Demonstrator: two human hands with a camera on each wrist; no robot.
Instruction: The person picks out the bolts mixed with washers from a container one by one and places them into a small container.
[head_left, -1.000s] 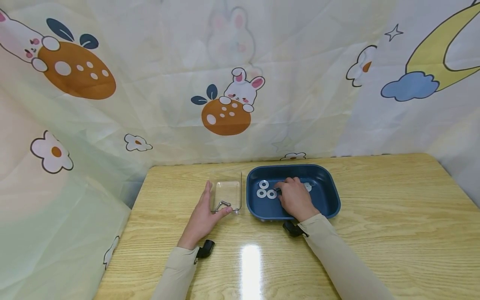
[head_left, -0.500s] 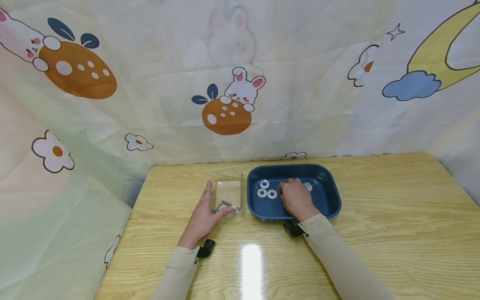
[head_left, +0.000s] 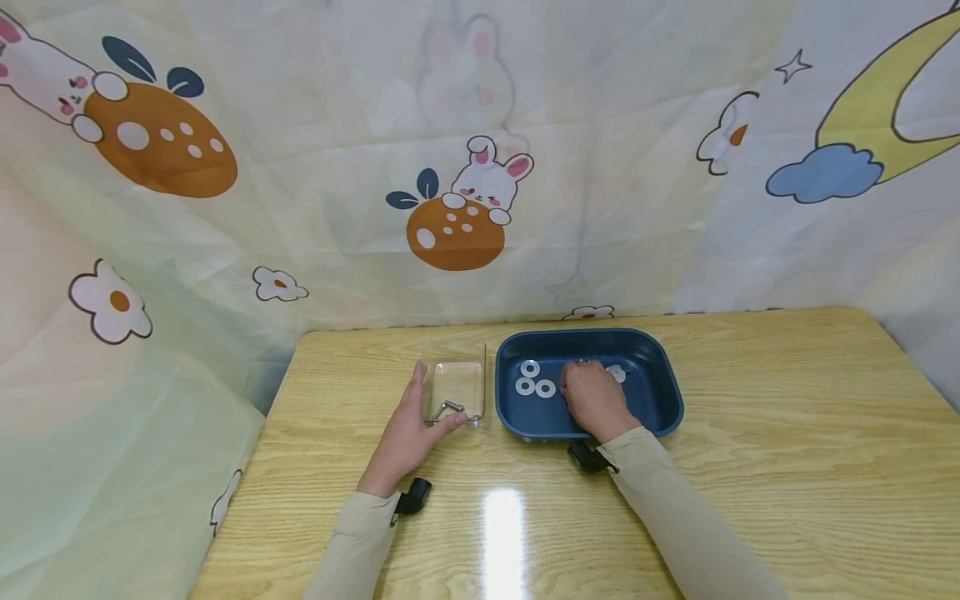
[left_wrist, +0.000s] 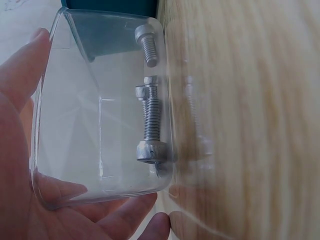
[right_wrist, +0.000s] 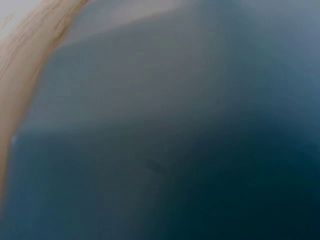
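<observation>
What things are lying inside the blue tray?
Silvery washers: three left of the right hand, at least one to its right. Whatever lies under that hand is covered.

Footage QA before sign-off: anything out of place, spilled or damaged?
Nothing stands out. The bolts sit inside the clear box, the washers inside the blue tray. Caveat: the right wrist view is blurred, and the right hand hides part of the tray.

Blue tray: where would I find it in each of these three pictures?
Head: blue tray, right of centre, lower half.
Left wrist: a strip at the top edge, beyond the clear box.
Right wrist: blurred, filling most of the picture.
Shared landmark: the wooden table, visible in all three.
</observation>
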